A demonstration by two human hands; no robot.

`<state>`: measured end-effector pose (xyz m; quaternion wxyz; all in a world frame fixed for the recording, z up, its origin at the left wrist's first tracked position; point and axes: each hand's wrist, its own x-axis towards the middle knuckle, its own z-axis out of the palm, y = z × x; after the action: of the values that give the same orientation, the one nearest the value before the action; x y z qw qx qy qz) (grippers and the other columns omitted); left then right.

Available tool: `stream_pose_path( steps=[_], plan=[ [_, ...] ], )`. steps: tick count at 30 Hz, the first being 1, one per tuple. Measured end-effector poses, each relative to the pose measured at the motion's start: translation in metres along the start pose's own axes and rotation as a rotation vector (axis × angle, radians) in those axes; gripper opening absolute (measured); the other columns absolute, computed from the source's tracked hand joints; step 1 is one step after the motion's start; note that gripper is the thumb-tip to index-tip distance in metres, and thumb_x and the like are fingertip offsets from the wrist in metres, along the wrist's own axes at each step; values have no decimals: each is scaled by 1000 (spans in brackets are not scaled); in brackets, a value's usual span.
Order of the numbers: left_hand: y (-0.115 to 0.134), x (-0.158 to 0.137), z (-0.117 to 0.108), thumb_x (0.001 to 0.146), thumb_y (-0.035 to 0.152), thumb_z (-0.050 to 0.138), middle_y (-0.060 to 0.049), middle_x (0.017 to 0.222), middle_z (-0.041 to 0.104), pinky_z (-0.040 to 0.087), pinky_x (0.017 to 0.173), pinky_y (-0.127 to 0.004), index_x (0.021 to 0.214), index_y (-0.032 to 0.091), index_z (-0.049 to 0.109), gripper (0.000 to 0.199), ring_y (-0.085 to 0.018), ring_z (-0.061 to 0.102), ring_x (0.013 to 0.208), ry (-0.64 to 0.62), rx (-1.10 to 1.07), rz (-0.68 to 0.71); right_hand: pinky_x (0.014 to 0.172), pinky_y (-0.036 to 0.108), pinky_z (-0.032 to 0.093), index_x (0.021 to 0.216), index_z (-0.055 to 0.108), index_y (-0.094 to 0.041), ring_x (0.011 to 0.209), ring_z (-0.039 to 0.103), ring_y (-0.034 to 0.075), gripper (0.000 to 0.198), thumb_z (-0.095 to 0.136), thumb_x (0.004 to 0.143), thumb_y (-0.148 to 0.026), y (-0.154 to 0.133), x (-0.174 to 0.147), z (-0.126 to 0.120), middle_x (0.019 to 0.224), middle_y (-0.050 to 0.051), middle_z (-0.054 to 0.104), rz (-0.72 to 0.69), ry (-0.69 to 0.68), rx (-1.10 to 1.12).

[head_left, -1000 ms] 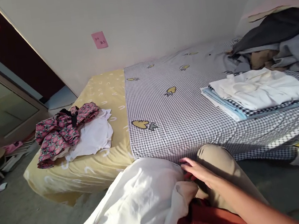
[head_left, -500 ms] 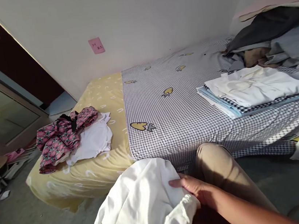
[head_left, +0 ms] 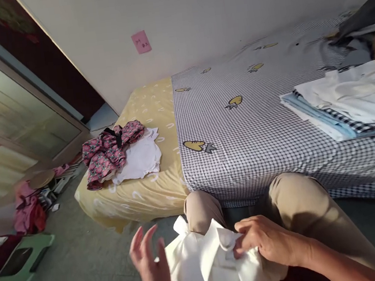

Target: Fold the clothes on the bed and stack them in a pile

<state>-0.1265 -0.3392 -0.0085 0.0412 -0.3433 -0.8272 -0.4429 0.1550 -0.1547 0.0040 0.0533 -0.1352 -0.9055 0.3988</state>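
A crumpled white shirt [head_left: 211,266] lies across my lap, with what looks like its collar turned up and a small dark mark near the bottom of the picture. My right hand [head_left: 263,241] pinches the shirt's upper right edge between thumb and fingers. To the left of the cloth, my left hand [head_left: 150,260] is raised with its fingers spread and nothing in them. The lower part of the shirt runs out of the picture.
Before my knees stands a bed with a checked sheet [head_left: 232,162] and a yellow cover [head_left: 155,108]. Pink floral clothing [head_left: 106,155] lies over a white garment [head_left: 141,158] at left. Folded clothes [head_left: 357,95] are stacked at right. A green stool [head_left: 24,268] stands on the floor.
The white shirt has dropped lower onto my lap and been turned, so its collar area shows. My left hand has come off it and opened. The view has swung left.
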Motion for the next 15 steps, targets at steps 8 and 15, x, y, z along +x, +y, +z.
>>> stream_pose_path(
  steps=[8, 15],
  plan=[
    [24, -10, 33, 80, 68, 69, -19, 152, 54, 42, 115, -58, 147, 27, 55, 79, -38, 52, 139, -762, -169, -18, 74, 35, 53, 81, 84, -31, 80, 65, 23, 32, 54, 84, -19, 31, -8, 0, 80, 4, 72, 161, 277, 318],
    [32, -19, 11, 83, 70, 62, -10, 101, 80, 59, 87, -38, 90, 22, 81, 52, -30, 72, 96, -521, -210, -229, 103, 43, 52, 144, 62, -30, 109, 68, 26, 61, 61, 83, -26, 21, -9, -16, 110, 4, 76, 295, 298, 597]
  ],
)
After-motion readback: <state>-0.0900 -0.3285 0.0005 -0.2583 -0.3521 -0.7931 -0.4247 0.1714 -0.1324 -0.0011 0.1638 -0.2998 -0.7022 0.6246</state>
